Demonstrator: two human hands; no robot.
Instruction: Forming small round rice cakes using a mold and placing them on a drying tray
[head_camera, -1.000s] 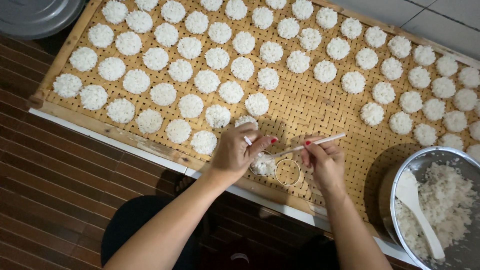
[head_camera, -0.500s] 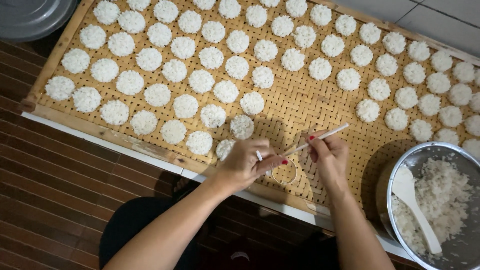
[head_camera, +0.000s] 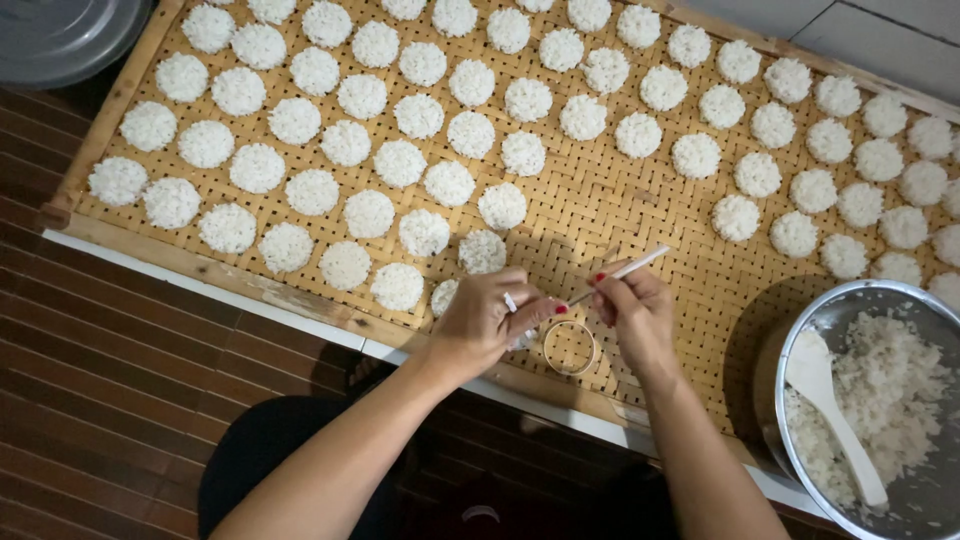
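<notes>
My left hand (head_camera: 487, 318) rests on the woven bamboo tray (head_camera: 600, 205) near its front edge, its fingertips at a small metal ring mould (head_camera: 569, 347) lying flat on the weave. A ring shows on one finger. My right hand (head_camera: 632, 310) pinches a thin white stick (head_camera: 622, 272) that slants up to the right, its lower end by the ring mould. Just left of my left hand sits a small round rice cake (head_camera: 445, 295), partly hidden by the hand. Several rows of round white rice cakes (head_camera: 424, 232) cover the tray.
A metal bowl (head_camera: 800, 330) of cooked white rice with a white spoon (head_camera: 835, 415) stands at the lower right. A grey round lid (head_camera: 60, 35) lies at the top left. Dark wooden slats (head_camera: 110, 380) lie below the tray's wooden frame (head_camera: 200, 265).
The view shifted so the tray sits lower left in frame. My left hand slid down off a rice cake toward the ring mould; the right hand keeps the stick.
</notes>
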